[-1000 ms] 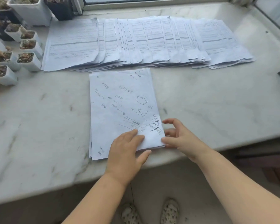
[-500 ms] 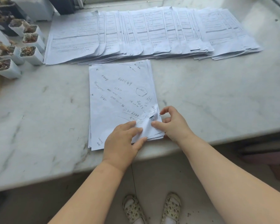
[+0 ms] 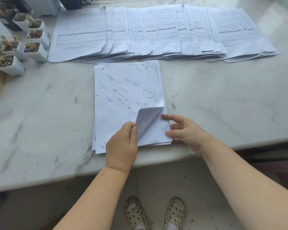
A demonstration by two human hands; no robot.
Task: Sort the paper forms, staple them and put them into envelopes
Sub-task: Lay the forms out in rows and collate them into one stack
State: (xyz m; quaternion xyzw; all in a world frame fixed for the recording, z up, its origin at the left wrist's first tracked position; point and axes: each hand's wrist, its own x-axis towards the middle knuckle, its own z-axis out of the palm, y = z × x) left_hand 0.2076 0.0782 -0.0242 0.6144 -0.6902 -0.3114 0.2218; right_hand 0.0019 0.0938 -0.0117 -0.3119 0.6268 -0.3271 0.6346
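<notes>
A stack of paper sheets (image 3: 123, 100) lies near the front edge of the marble counter (image 3: 223, 103), its top sheet covered with handwritten notes. The top sheet's near right corner (image 3: 148, 120) is curled up and folded back. My left hand (image 3: 122, 146) pinches that lifted corner between thumb and fingers. My right hand (image 3: 185, 131) rests at the stack's right edge, fingers loosely spread and touching the sheets below. Behind, a long row of overlapping printed forms (image 3: 156, 32) is fanned across the counter.
Several small white pots with succulents (image 3: 32, 40) stand at the back left. Loose staples (image 3: 75, 130) lie on the counter left of the stack. My feet in patterned shoes (image 3: 155, 214) show on the floor below the counter edge.
The top sheet's near right corner has been peeled up and folded back. My left hand went from lying flat on the stack to pinching that corner; my right hand let go and opened.
</notes>
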